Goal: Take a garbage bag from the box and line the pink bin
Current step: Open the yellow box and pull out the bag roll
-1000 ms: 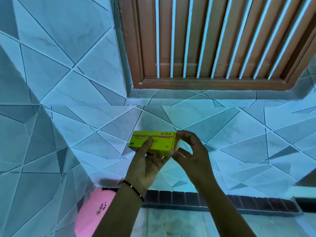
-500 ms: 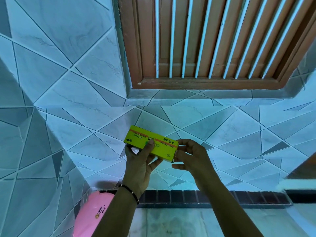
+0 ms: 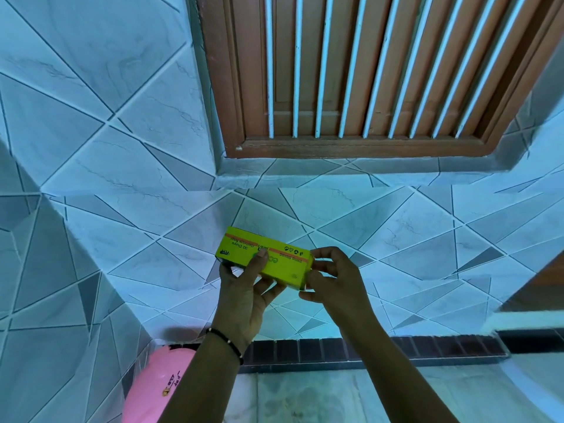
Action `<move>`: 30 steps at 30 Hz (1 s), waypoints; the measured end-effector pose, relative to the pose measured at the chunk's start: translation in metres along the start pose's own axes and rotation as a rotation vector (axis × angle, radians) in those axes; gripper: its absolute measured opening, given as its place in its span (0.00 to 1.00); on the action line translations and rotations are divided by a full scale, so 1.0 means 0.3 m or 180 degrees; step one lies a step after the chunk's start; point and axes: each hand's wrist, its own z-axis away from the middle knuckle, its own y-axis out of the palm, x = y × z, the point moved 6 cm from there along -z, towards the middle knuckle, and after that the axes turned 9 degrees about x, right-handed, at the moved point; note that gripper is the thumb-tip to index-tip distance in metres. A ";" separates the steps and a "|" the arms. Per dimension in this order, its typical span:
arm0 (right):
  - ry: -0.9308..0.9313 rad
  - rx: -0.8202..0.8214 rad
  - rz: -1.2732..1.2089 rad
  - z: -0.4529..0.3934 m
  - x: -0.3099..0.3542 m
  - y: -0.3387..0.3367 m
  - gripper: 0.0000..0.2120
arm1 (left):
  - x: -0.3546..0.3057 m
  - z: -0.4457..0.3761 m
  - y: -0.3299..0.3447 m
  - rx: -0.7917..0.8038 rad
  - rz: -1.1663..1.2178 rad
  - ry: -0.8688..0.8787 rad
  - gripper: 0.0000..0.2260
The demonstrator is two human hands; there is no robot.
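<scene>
1. The pink bin (image 3: 155,389) shows at the lower left, against the tiled wall (image 3: 91,148); its side carries a small dark and yellow mark that is too small to read.
2. The left hand (image 3: 244,288) grips the box (image 3: 268,257) from below, thumb laid across its front face, fingers curled behind it. A black bracelet (image 3: 227,341) circles that wrist.
3. The box is yellow-green with an orange stripe and is held in the air in front of the wall, upside down, tilted lower at its right end. Its inverted print reads "30 Days Garbage Bags" and "Extra Strong", with a row of small symbols.
4. The right hand (image 3: 332,279) pinches the box's right end with curled fingertips.
5. A brown wooden window (image 3: 366,71) with white bars fills the upper right.
</scene>
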 end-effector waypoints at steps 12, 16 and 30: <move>0.0046 0.0509 -0.0441 -0.034 0.027 0.009 0.15 | 0.010 -0.041 -0.002 0.0335 0.0128 -0.0701 0.43; -0.0098 0.0849 -0.1354 -0.037 0.019 0.018 0.19 | -0.001 -0.043 -0.008 0.0361 0.0513 -0.0830 0.43; -0.0341 -0.0446 0.1524 -0.067 -0.096 -0.020 0.07 | -0.090 -0.020 0.002 -0.0079 -0.0699 0.0299 0.19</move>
